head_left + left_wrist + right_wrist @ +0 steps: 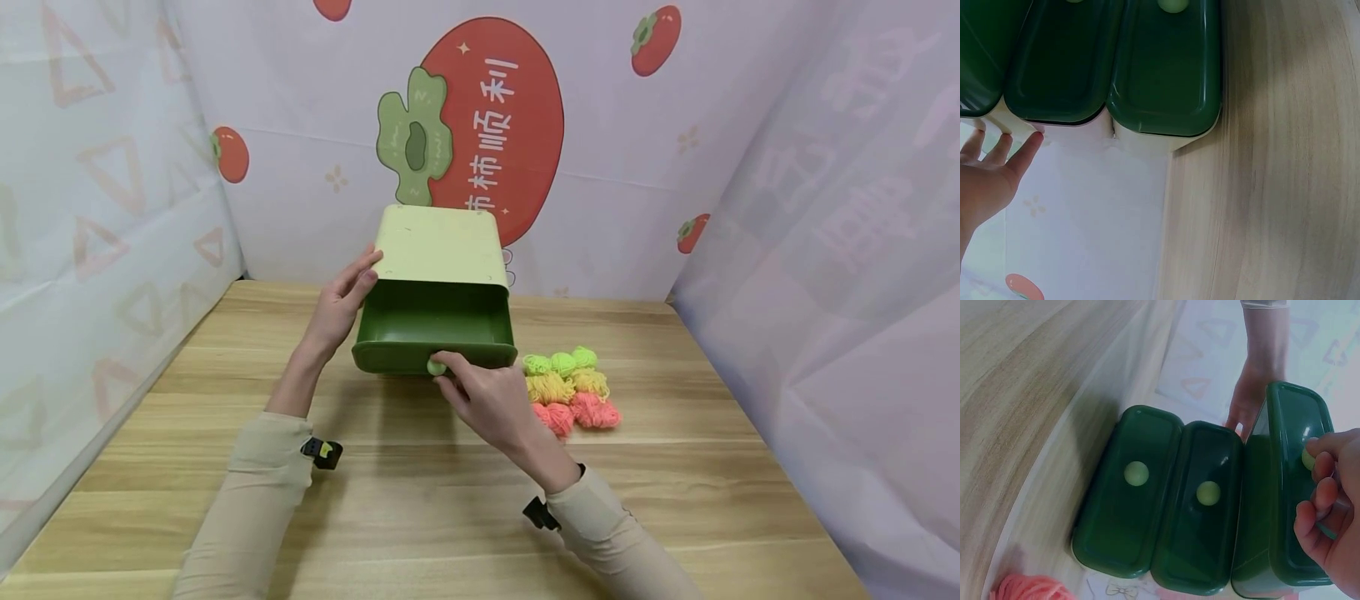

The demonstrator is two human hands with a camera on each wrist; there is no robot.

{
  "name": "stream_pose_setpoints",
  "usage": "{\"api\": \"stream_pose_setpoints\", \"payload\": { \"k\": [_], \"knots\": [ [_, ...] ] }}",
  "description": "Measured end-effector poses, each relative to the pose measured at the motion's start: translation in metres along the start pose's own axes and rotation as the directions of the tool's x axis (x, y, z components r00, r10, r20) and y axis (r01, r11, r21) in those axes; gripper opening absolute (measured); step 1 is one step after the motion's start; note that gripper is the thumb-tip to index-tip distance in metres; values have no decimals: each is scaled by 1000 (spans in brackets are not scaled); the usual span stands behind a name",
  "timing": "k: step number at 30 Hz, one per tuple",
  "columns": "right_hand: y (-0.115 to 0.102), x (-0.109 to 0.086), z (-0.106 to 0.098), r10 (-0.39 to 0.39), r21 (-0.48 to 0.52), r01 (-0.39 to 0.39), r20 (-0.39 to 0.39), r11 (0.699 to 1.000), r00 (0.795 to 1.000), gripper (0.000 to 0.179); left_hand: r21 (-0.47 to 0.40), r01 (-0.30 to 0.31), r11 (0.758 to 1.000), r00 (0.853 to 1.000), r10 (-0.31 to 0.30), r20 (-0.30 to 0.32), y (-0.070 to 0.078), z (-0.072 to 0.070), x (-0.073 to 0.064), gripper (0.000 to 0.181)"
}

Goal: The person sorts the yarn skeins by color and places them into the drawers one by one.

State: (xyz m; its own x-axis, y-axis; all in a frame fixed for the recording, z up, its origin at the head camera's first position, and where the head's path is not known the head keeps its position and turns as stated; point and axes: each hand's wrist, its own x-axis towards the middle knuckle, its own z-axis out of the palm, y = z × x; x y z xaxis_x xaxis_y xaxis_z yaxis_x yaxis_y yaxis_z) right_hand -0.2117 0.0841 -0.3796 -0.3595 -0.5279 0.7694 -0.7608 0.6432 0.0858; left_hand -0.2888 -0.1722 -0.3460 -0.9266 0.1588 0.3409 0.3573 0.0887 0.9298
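Observation:
A cream cabinet (438, 242) with stacked dark green drawers stands on the table. Its top drawer (390, 357) is pulled out, and the part of its inside that shows holds nothing. My right hand (497, 404) pinches the pale green knob (1307, 460) of that drawer between thumb and finger. Against the cabinet's left side rests my left hand (335, 310), its fingers (1022, 156) fairly straight along the wall near the top. Two lower drawers (1119, 519) are closed, each with a round knob (1136, 474).
Right of the cabinet lie several small yarn bundles in rows: green (562, 363), yellow (551, 387) and coral pink (596, 411). The wooden table (420, 517) is bordered by a printed cloth backdrop (300, 100) at the back and cloth at both sides.

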Motion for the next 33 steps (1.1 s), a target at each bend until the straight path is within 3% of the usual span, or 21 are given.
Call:
{"api": "stream_pose_setpoints", "payload": {
  "k": [20, 27, 33],
  "knots": [
    [22, -7, -31, 17, 97, -10, -65, 995, 998, 14, 9, 12, 1000, 1000, -12, -1, -1, -1, -1, 48],
    [32, -7, -43, 73, 156, -56, -104, 986, 992, 16, -3, 4, 1000, 1000, -4, 4, -1, -2, -1, 48],
    [57, -10, -56, 182, 194, -153, -141, 969, 973, 19, -12, 7, 1000, 1000, -7, 9, -2, -1, 0, 49]
  ]
}}
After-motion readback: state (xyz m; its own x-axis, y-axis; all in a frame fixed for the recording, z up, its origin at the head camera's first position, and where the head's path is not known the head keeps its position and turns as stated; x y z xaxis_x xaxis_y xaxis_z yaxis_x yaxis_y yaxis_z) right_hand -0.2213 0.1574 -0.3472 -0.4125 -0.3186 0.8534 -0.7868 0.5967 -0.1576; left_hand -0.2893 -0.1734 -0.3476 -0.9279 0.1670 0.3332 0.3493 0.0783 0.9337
